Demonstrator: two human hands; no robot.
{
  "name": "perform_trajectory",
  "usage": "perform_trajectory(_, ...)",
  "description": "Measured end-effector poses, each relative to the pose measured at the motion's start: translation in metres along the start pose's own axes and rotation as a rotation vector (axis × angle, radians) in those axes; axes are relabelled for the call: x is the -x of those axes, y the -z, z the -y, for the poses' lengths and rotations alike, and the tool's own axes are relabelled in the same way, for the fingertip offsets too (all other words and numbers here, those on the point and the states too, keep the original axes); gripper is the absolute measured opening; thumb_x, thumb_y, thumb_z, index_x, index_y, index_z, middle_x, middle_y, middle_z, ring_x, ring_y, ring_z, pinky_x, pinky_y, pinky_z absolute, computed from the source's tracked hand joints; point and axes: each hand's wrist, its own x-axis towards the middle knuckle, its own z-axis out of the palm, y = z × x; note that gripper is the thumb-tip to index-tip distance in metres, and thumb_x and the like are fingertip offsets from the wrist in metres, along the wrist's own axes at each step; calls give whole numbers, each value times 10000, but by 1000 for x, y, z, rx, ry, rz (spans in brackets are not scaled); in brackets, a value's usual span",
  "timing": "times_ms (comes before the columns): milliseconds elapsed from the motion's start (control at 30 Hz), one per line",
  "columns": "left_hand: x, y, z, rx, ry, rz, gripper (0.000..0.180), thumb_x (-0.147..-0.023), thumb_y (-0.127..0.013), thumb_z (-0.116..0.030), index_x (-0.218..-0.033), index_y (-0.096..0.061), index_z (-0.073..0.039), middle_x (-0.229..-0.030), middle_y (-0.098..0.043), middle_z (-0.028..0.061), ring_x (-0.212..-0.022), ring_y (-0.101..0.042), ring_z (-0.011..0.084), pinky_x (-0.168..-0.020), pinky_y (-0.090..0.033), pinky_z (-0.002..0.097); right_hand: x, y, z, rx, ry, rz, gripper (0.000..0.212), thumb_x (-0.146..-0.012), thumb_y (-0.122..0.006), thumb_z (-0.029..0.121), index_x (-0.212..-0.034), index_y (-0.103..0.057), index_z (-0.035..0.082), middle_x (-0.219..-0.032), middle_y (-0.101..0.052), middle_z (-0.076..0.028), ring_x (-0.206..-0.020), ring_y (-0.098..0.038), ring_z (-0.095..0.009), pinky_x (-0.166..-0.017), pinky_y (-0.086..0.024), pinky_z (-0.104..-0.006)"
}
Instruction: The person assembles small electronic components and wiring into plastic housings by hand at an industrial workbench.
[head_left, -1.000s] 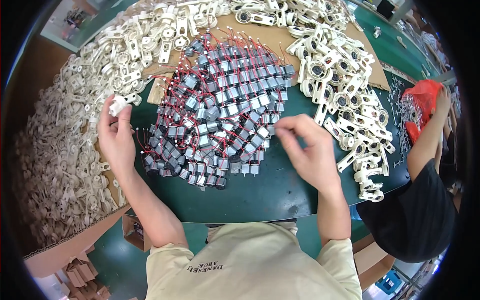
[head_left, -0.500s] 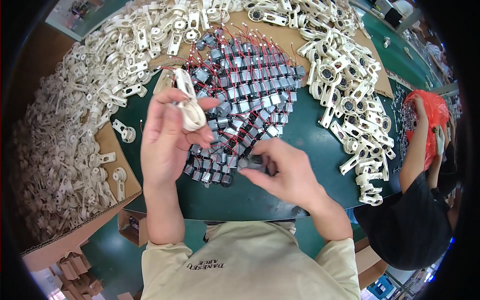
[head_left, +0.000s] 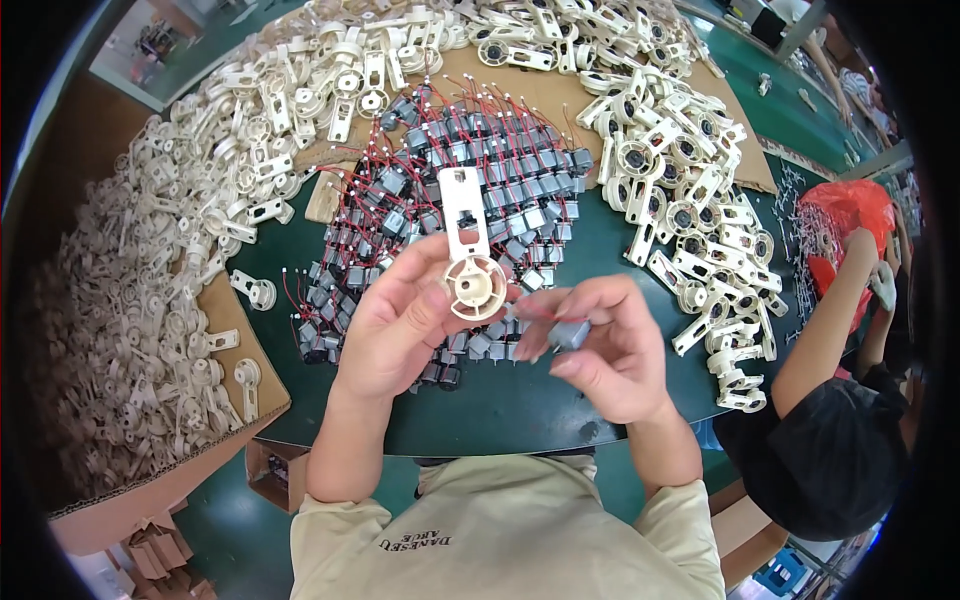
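My left hand (head_left: pixel 400 325) grips a cream plastic housing (head_left: pixel 462 215) with a round, spoked ring at its lower end and a slotted arm pointing up. Close to its right, my right hand (head_left: pixel 615 350) pinches a small grey electric motor (head_left: pixel 568 334) between thumb and fingers, slightly blurred. The motor and the housing's ring look apart, with a short gap between them. Behind both hands lies a heap of grey motors (head_left: pixel 535 185) with thin red wires, roughly in rows.
Cream housings lie piled at the left (head_left: pixel 150 290) and at the right (head_left: pixel 700 215), where many show dark centres. Cardboard (head_left: pixel 245 345) edges the left pile. A co-worker's arm (head_left: pixel 820 320) reaches to a red plastic bag (head_left: pixel 850 210) by scattered screws. The green table (head_left: pixel 500 420) curves before me.
My left hand has moved right and turned the housing upright, its ring facing me. My right hand has lifted a motor off the heap and brought it beside the housing.
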Motion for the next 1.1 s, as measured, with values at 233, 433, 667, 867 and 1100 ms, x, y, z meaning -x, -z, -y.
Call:
perform_trajectory(233, 0, -5, 9, -143, 9, -34, 521, -949, -542, -271, -1348, -345, 0, -1230, -528, 286, -1141, -566, 330, -936, -485, 437, -1, -3, -3, 160, -14, -27, 336, -849, -622, -16, -1106, -407, 9, -1188, -560, -242, -899, -621, -256, -813, -505, -383)
perform_trajectory(433, -1, -4, 6, -41, 12, 26, 470, -958, -540, -186, -1345, -337, -11, -1222, -565, 192, -1117, -573, 241, -941, -469, 375, -2, -2, -4, 123, 30, -52, 309, -858, -606, -58, -1116, -442, -11, -1176, -568, -187, -971, -611, -178, -862, -500, -329)
perform_trajectory(667, -1, -3, 6, -72, -18, 3, 464, -942, -569, -158, -1324, -352, -11, -1193, -580, 195, -1103, -577, 225, -929, -475, 353, -1, -3, -3, 168, 17, -120, 323, -853, -610, -68, -1121, -441, -5, -1167, -578, -187, -990, -597, -169, -867, -492, -315)
perform_trajectory(867, 1, -4, 9, -166, -25, 9, 440, -928, -562, -60, -1313, -357, -5, -1176, -587, 177, -1107, -572, 222, -936, -470, 354, -2, 1, -9, 244, 41, -149, 321, -835, -647, -51, -1108, -487, -4, -1153, -589, -166, -958, -602, -156, -828, -499, -297)
perform_trajectory(1100, -2, -4, 15, -269, -189, -37, 330, -911, -572, -12, -1192, -397, -2, -1164, -584, 165, -1091, -580, 223, -944, -473, 367, -6, -3, -2, 670, 8, -225, 276, -765, -723, -15, -1018, -624, 28, -997, -597, -101, -840, -609, -167, -614, -505, -245)
